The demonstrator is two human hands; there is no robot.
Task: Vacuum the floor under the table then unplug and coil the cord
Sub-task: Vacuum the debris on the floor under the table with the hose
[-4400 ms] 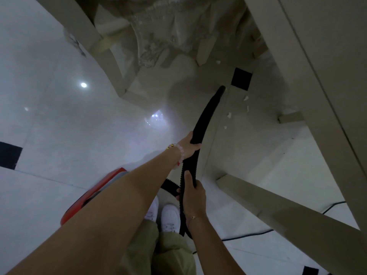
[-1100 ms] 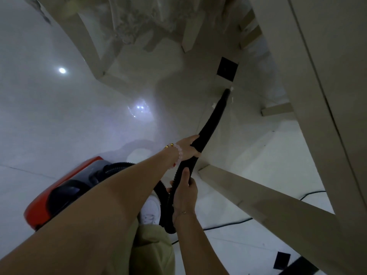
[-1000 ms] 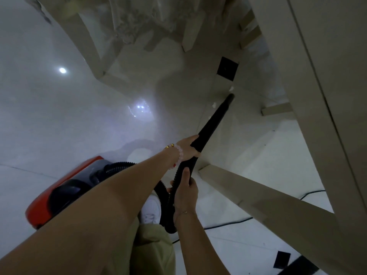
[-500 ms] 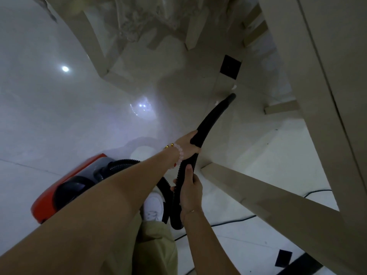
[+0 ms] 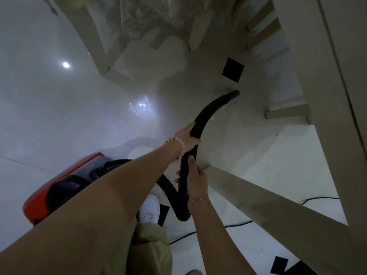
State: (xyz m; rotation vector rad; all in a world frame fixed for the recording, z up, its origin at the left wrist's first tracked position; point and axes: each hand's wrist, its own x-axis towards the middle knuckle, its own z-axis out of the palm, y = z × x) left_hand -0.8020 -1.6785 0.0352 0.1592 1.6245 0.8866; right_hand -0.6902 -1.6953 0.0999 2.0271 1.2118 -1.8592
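I am seeing both hands gripping the black ribbed vacuum hose point(image 5: 206, 116): left hand point(image 5: 187, 136) ahead, right hand point(image 5: 195, 180) behind, fingers clamped around it. Its nozzle tip is reaching over the pale glossy tiled floor point(image 5: 258, 155) under the beige wooden table point(image 5: 327, 96); the red canister vacuum point(image 5: 59, 187) is sitting by my left arm.

This is looking like a room in a home, most likely a dining area. Glossy pale floor tiles point(image 5: 49, 116) with small black inset squares point(image 5: 232, 70) are reflecting ceiling lights. Pale wooden table legs point(image 5: 278, 203) and chair legs point(image 5: 95, 42) are crowding the upper and right parts of the view, and what seems to be a lace cloth point(image 5: 139, 18) is hanging at the top, though the dim light is making that hard to confirm. A red canister vacuum cleaner point(image 5: 59, 187) is sitting on the tiles, its thin power cord point(image 5: 238, 224) trailing across them.
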